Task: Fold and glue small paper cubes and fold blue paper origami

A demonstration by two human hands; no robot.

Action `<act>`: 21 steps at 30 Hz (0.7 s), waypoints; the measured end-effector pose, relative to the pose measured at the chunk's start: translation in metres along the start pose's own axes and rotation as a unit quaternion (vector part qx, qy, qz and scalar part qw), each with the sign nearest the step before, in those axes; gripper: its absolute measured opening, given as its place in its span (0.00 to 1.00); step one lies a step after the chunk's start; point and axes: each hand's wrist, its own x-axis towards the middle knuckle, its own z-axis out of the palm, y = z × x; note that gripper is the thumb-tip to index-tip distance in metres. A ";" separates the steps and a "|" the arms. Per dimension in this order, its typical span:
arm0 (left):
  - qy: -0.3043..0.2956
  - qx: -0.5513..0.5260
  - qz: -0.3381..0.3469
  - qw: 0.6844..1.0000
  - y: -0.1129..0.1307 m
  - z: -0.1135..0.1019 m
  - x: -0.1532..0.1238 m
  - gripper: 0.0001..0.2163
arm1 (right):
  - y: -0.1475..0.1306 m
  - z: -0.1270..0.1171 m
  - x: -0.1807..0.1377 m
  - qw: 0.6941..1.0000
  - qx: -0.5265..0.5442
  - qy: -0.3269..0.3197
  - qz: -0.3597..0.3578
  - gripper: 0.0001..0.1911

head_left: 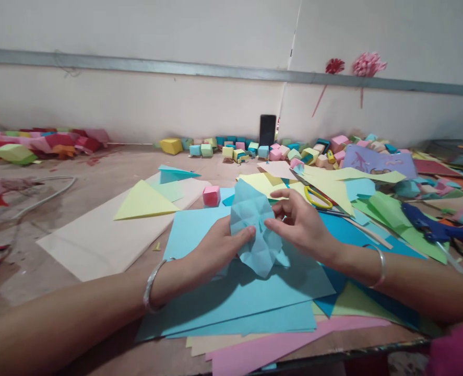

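A creased light-blue paper (253, 225) is held up just above a stack of blue sheets (231, 292). My left hand (219, 249) pinches its lower left side, thumb on the front. My right hand (299, 219) grips its right side, fingers curled around the fold. Both wrists wear silver bangles. A small pink paper cube (211, 196) sits just beyond the paper. Yellow-handled scissors (318, 198) lie right behind my right hand.
Loose coloured sheets cover the table, with a yellow triangle (145, 201) on a beige sheet (109, 235) at left. Several paper cubes (254, 149) and a black phone (268, 129) line the wall. A blue glue gun (430, 225) lies at right. Cables trail at far left.
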 end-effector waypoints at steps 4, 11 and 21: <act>-0.006 0.007 -0.005 1.000 -0.002 0.000 0.001 0.12 | 0.001 0.001 0.002 0.998 -0.055 -0.017 -0.037 0.06; 0.029 0.051 -0.007 0.998 -0.006 0.000 0.001 0.15 | 0.003 0.006 0.000 0.992 -0.109 -0.012 -0.069 0.04; 0.062 0.138 0.065 0.986 -0.007 -0.005 0.008 0.09 | 0.009 0.009 -0.004 0.972 -0.163 -0.067 -0.157 0.04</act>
